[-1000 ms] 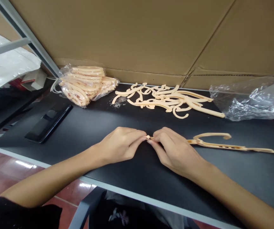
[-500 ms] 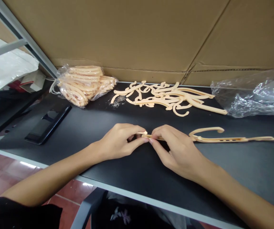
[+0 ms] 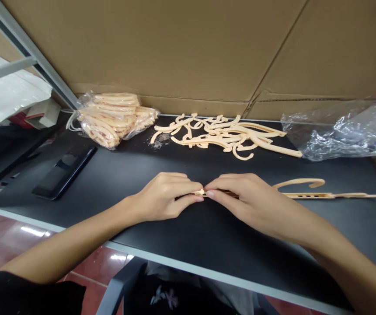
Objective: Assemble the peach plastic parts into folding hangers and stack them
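Note:
A long cream plastic hanger (image 3: 309,195) lies flat across the black table (image 3: 135,175), its hook curving up near the middle. My right hand (image 3: 250,197) grips the hanger's left arm close to its end. My left hand (image 3: 163,197) pinches a small cream piece at that same tip, and the fingertips of both hands meet there. The joint itself is mostly covered by my fingers.
Several loose cream hanger parts (image 3: 224,135) are heaped at the back of the table, with a clear bag of stacked hangers (image 3: 112,116) to their left. A black phone (image 3: 65,170) lies at the left. A crumpled clear bag (image 3: 342,131) sits at the right. A cardboard wall (image 3: 188,48) stands behind.
The hanger has rotated slightly, its hook end drifting right and its far arm levelling. My hands stayed together at the left tip, now pressed closer.

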{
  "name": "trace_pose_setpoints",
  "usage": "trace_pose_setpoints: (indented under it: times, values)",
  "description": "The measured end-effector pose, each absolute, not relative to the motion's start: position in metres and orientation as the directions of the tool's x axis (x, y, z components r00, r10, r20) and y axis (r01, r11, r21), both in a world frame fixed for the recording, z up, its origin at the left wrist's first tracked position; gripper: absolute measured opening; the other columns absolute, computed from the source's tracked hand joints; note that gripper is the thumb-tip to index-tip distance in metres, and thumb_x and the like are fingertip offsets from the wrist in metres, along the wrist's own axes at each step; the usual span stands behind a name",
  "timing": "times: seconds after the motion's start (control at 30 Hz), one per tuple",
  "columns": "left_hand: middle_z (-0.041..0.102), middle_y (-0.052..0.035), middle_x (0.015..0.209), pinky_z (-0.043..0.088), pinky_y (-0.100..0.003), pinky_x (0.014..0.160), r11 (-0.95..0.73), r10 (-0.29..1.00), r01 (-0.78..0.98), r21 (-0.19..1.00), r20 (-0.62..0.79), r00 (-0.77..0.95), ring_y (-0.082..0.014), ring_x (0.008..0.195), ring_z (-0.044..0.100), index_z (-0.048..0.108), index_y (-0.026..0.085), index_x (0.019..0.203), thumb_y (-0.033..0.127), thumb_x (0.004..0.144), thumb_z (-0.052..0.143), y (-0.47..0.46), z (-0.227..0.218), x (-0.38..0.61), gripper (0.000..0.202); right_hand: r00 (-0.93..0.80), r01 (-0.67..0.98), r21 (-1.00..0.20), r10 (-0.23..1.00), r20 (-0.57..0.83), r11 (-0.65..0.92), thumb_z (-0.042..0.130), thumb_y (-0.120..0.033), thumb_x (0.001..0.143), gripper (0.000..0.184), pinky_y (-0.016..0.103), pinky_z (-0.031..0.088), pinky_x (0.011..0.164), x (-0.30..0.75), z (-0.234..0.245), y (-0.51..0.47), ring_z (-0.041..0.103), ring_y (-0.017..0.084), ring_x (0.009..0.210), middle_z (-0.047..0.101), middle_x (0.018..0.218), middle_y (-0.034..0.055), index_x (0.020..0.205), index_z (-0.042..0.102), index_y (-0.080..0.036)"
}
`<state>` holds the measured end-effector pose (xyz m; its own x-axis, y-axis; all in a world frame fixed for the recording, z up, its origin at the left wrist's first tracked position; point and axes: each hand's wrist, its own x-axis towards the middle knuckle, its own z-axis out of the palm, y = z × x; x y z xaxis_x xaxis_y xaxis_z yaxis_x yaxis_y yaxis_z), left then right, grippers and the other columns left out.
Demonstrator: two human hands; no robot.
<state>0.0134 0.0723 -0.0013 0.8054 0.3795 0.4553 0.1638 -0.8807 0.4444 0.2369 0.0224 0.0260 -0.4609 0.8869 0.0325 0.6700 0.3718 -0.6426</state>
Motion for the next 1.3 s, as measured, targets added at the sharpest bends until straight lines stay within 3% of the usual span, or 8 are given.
trace_pose_setpoints:
  times: [0.27, 0.33, 0.5, 0.7, 0.8, 0.9, 1.07, 1.3]
  values:
    - [0.064, -0.0007, 0.069, 0.042, -0.024, 0.059, -0.885, 0.396, 0.184, 0.428, 0.482, 0.782, -0.0101, 0.058, 0.052, 0.068, 0.015, 0.093, 0.022, 0.098, 0.054, 0.071, -0.005, 0.015, 0.016, -0.417, 0.675, -0.675, 0.909, -0.017, 0.297, 0.050, -0.029, 0.098, 0.025, 0.027, 0.048, 0.068, 0.238, 0.026, 0.022, 0.069, 0.017, 0.080, 0.076, 0.090, -0.0002, 0.091, 0.073, -0.025]
    - [0.063, 0.0003, 0.072, 0.043, -0.021, 0.058, -0.853, 0.447, 0.196, 0.484, 0.482, 0.754, -0.0087, 0.059, 0.053, 0.066, 0.016, 0.099, 0.024, 0.095, 0.062, 0.070, -0.004, 0.015, 0.010, -0.401, 0.668, -0.689, 0.916, -0.016, 0.281, 0.050, -0.030, 0.098, 0.024, 0.028, 0.048, 0.068, 0.237, 0.025, 0.022, 0.068, 0.017, 0.080, 0.075, 0.090, 0.0002, 0.091, 0.072, -0.024]
    - [0.053, 0.0057, 0.074, 0.038, -0.018, 0.050, -0.673, 0.635, 0.277, 0.685, 0.344, 0.691, -0.0051, 0.053, 0.045, 0.048, 0.019, 0.097, 0.026, 0.083, 0.072, 0.065, -0.003, 0.014, 0.028, -0.283, 0.645, -0.739, 0.959, 0.004, 0.193, 0.052, -0.031, 0.096, 0.022, 0.028, 0.047, 0.068, 0.232, 0.021, 0.024, 0.066, 0.016, 0.077, 0.074, 0.087, 0.0000, 0.090, 0.072, -0.023]
    - [0.052, 0.0030, 0.082, 0.036, -0.019, 0.048, -0.551, 0.631, 0.149, 0.821, 0.294, 0.718, -0.0050, 0.053, 0.040, 0.038, 0.022, 0.092, 0.007, 0.070, 0.059, 0.066, -0.004, 0.012, 0.034, -0.147, 0.576, -0.811, 0.989, 0.015, 0.098, 0.056, -0.029, 0.093, 0.020, 0.033, 0.049, 0.078, 0.225, 0.011, 0.027, 0.069, 0.021, 0.089, 0.077, 0.096, 0.0033, 0.094, 0.075, -0.022]
    - [0.055, 0.0012, 0.077, 0.038, -0.020, 0.049, -0.589, 0.627, 0.143, 0.795, 0.338, 0.702, -0.0065, 0.054, 0.044, 0.048, 0.018, 0.083, 0.007, 0.070, 0.059, 0.068, -0.001, 0.012, 0.020, -0.146, 0.592, -0.795, 0.988, 0.053, 0.130, 0.054, -0.028, 0.094, 0.023, 0.035, 0.049, 0.081, 0.223, 0.008, 0.026, 0.069, 0.022, 0.090, 0.077, 0.097, 0.0053, 0.095, 0.076, -0.021]
    - [0.063, -0.0012, 0.073, 0.043, -0.019, 0.052, -0.647, 0.625, 0.193, 0.738, 0.367, 0.689, -0.0083, 0.058, 0.054, 0.060, 0.014, 0.079, 0.011, 0.079, 0.061, 0.069, 0.004, 0.013, 0.003, -0.207, 0.621, -0.756, 0.974, 0.097, 0.207, 0.050, -0.027, 0.096, 0.027, 0.033, 0.048, 0.074, 0.222, 0.009, 0.025, 0.068, 0.020, 0.082, 0.075, 0.089, 0.0048, 0.088, 0.075, -0.021]
    - [0.073, -0.0017, 0.073, 0.047, -0.018, 0.057, -0.717, 0.625, 0.259, 0.647, 0.432, 0.650, -0.0084, 0.059, 0.061, 0.072, 0.014, 0.089, 0.018, 0.089, 0.064, 0.073, 0.009, 0.012, 0.009, -0.211, 0.642, -0.736, 0.972, 0.101, 0.216, 0.048, -0.028, 0.097, 0.029, 0.030, 0.045, 0.068, 0.224, 0.016, 0.023, 0.066, 0.019, 0.076, 0.073, 0.081, 0.0026, 0.082, 0.072, -0.020]
    - [0.073, -0.0013, 0.074, 0.046, -0.019, 0.059, -0.758, 0.615, 0.313, 0.572, 0.467, 0.636, -0.0089, 0.062, 0.062, 0.073, 0.014, 0.089, 0.021, 0.094, 0.061, 0.076, 0.009, 0.010, 0.015, -0.187, 0.654, -0.738, 0.981, 0.055, 0.167, 0.047, -0.032, 0.096, 0.032, 0.027, 0.037, 0.057, 0.228, 0.019, 0.023, 0.055, 0.014, 0.059, 0.061, 0.063, -0.0026, 0.073, 0.066, -0.020]
